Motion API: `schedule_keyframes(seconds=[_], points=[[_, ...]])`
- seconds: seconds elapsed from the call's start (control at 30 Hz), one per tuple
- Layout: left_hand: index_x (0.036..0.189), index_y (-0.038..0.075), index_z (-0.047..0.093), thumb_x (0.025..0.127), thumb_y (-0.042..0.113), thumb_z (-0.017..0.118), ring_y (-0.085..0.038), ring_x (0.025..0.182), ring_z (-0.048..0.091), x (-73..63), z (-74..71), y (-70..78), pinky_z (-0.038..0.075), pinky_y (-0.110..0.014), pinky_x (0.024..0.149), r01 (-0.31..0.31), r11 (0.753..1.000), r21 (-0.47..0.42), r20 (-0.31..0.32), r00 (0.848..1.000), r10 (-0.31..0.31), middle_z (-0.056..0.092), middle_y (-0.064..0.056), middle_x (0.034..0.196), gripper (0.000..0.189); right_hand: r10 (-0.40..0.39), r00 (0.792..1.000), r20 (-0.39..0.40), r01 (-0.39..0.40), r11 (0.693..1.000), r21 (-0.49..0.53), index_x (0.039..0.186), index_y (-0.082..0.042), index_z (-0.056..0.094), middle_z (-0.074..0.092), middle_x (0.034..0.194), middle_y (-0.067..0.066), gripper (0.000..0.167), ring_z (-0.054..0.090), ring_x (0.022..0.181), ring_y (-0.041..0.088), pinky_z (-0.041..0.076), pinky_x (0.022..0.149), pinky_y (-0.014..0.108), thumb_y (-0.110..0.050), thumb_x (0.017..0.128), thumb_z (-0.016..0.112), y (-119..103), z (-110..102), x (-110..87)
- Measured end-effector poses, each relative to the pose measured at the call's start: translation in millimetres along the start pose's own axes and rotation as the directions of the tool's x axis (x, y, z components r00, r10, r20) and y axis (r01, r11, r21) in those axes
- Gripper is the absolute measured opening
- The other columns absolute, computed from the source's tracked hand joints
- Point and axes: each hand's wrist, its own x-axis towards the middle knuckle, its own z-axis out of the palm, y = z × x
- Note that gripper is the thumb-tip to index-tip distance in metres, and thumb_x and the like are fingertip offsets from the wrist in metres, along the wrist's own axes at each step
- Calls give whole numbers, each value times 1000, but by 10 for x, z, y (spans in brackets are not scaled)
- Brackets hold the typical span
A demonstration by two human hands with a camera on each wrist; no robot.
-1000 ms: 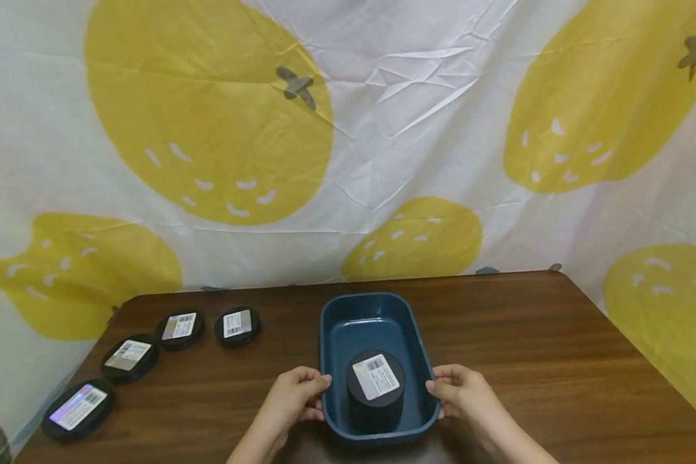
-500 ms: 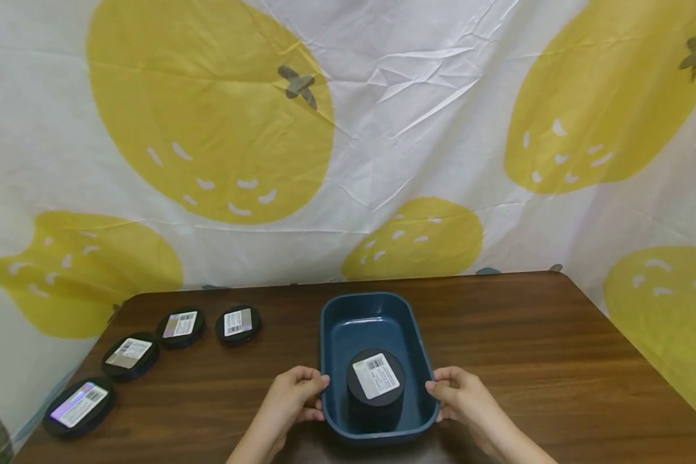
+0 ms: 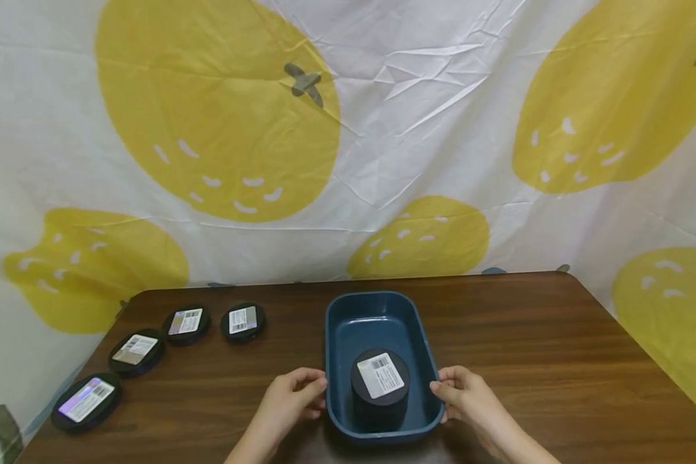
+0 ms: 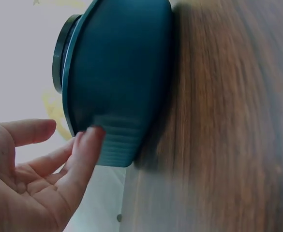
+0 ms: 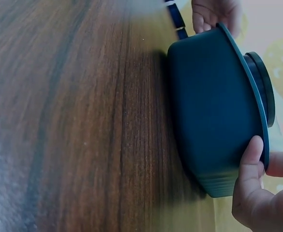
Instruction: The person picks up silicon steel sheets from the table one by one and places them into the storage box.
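A deep blue rectangular tub (image 3: 377, 332) stands on the wooden table in front of me. Inside it, toward the near end, is a tall black cylinder (image 3: 381, 412) with a white barcode label on top. At the tub's left side, my left hand (image 3: 292, 399) has its thumb off the rim and its fingers loosely bent; the left wrist view shows a gap between thumb and rim, with the fingertips right by the outer wall. Opposite, my right hand (image 3: 464, 396) pinches the right rim, thumb above and fingers (image 5: 250, 157) under the lip.
Several flat black discs with white labels lie on the left of the table, among them a near disc (image 3: 86, 403) and a far disc (image 3: 242, 322). Behind the wooden table (image 3: 510, 335) hangs a white cloth (image 3: 383, 161) with yellow fruit prints.
My left thumb has come off the tub's left rim, and that hand has loosened. The head view has shifted slightly. The tub and the right hand's hold look the same.
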Motion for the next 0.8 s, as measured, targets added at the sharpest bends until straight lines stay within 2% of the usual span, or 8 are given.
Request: schedule_keyframes(seconds=[0.07, 0.17, 0.23, 0.4, 0.5, 0.57, 0.7, 0.8], points=[[109, -5, 63, 90, 18, 60, -22, 74, 64, -14, -13, 14, 55, -36, 66, -61, 987, 148, -28, 997, 66, 67, -14, 95, 30, -1, 1000, -1, 1, 1000, -7, 109, 12, 40, 49, 80, 7, 32, 51, 60, 16, 48, 54, 26, -9, 91, 55, -1, -1, -2], [107, 6, 69, 88, 25, 63, -29, 90, 65, -40, -29, 33, 52, -44, 77, -109, 933, 344, -61, 989, 138, 68, -12, 104, 28, -12, 1000, 0, 12, 1000, -26, 109, 13, 40, 49, 82, 8, 31, 50, 61, 16, 49, 54, 26, -7, 92, 54, 7, -6, -4], [108, 10, 70, 87, 27, 64, -31, 100, 62, -49, -39, 27, 49, -49, 84, -131, 900, 417, -56, 984, 169, 67, -10, 107, 28, -20, 1000, -1, 20, 999, -33, 109, 13, 39, 49, 82, 8, 30, 50, 61, 16, 49, 54, 26, -7, 92, 53, 10, -7, -3], [123, 7, 61, 87, 27, 64, -34, 117, 52, -53, -72, -26, 41, -54, 95, -213, 836, 506, 10, 970, 242, 58, -13, 125, 41, -37, 999, -7, 36, 999, -39, 108, 13, 40, 48, 81, 7, 28, 50, 61, 16, 49, 54, 26, -6, 92, 53, 13, -6, -3], [133, 3, 50, 88, 31, 62, -35, 131, 35, -65, -110, -46, 30, -56, 104, -258, 789, 558, 37, 957, 287, 43, -15, 140, 54, -37, 999, -6, 36, 999, -35, 107, 12, 40, 47, 81, 6, 28, 49, 60, 15, 49, 53, 26, -6, 91, 53, 17, 2, 2], [137, 2, 44, 88, 35, 61, -37, 136, 25, -79, -156, -68, 24, -59, 105, -288, 748, 597, 48, 944, 325, 34, -16, 146, 61, -37, 999, 0, 37, 999, -33, 108, 12, 39, 48, 81, 6, 28, 50, 59, 15, 49, 54, 26, -6, 91, 53, 17, 10, 4], [141, 8, 40, 87, 40, 62, -36, 137, 20, -103, -251, -115, 21, -63, 104, -318, 646, 694, 39, 912, 407, 28, -14, 149, 66, -40, 999, 5, 40, 998, -45, 108, 13, 39, 48, 80, 6, 29, 49, 57, 14, 49, 53, 25, -6, 91, 54, 17, 5, -4], [143, 13, 37, 86, 45, 62, -36, 138, 20, -113, -328, -139, 21, -64, 104, -301, 594, 746, 29, 906, 423, 27, -11, 150, 70, -44, 999, 2, 44, 998, -53, 109, 13, 40, 48, 81, 6, 30, 47, 57, 14, 49, 53, 25, -6, 91, 55, 16, -1, -6]])
